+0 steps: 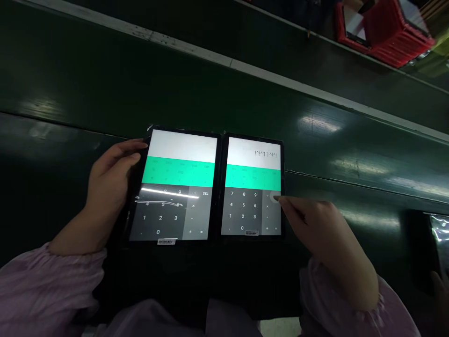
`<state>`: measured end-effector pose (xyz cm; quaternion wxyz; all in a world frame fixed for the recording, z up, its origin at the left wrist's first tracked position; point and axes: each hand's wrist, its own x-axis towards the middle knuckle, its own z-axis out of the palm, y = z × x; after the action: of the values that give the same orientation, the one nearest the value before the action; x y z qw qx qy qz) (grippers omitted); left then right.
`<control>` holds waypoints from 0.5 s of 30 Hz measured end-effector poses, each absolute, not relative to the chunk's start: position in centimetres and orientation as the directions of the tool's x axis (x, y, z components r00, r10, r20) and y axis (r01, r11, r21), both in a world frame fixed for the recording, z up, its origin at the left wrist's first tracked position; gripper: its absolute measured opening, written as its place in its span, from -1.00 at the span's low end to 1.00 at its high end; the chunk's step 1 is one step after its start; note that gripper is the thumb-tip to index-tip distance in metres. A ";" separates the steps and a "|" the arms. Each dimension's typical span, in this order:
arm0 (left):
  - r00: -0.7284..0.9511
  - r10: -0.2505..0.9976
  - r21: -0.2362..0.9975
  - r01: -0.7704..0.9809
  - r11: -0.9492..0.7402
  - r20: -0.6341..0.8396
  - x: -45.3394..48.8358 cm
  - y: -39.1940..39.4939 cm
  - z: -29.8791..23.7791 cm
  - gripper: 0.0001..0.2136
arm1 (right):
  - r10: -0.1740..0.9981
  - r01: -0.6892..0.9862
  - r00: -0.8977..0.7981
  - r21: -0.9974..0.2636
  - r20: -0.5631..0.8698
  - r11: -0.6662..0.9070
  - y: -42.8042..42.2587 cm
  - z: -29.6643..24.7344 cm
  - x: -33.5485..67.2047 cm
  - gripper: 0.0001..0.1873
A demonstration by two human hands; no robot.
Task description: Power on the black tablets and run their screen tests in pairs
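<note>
Two tablets lie side by side in front of me, both lit with a calculator screen. My left hand [114,171] grips the left tablet [177,187] by its upper left edge, thumb on the near side of the frame. Its display field is blank, and a glare line crosses the number keys. On the right tablet [250,187], a row of upside-down-looking characters stands in the display field. My right hand [312,217] holds nothing; its index fingertip touches that screen at the right edge, over the DEL key area. The other fingers are partly hidden.
The tablets rest on a dark green work surface [196,112] with a pale strip [263,77] across it. Red-framed stacked items [389,35] stand at the far right. At the right edge, another person's hand [438,285] is beside a shiny dark panel [440,234].
</note>
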<state>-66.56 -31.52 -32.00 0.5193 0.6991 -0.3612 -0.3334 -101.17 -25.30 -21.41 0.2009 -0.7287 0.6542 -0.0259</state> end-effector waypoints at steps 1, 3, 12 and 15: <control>0.522 -0.847 0.967 -0.150 -0.208 -0.101 -66.6 -31.5 -31.9 -0.78 | -0.976 -0.934 0.143 -0.348 -0.167 -0.077 -25.5 -21.6 -101.1 -0.30; 0.523 -0.845 0.967 -0.134 -0.215 -0.115 -66.6 -31.5 -31.9 -0.78 | -0.988 -0.909 0.139 -0.404 -0.068 -0.100 -25.8 -22.1 -100.8 -0.36; 0.508 -0.856 0.972 -0.138 -0.192 -0.097 -66.5 -31.6 -32.1 -0.80 | -0.989 -0.918 0.126 -0.387 -0.079 -0.086 -26.4 -24.1 -100.6 -0.49; 0.508 -0.856 0.971 -0.145 -0.189 -0.091 -66.7 -31.6 -31.9 -0.80 | -0.997 -0.948 0.071 -0.315 -0.042 -0.054 -26.4 -24.3 -100.7 -0.42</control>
<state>-66.69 -31.58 -31.87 0.5241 0.6925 -0.3615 -0.3393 -100.66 -26.41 -24.33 0.1308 -0.7199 0.6751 -0.0937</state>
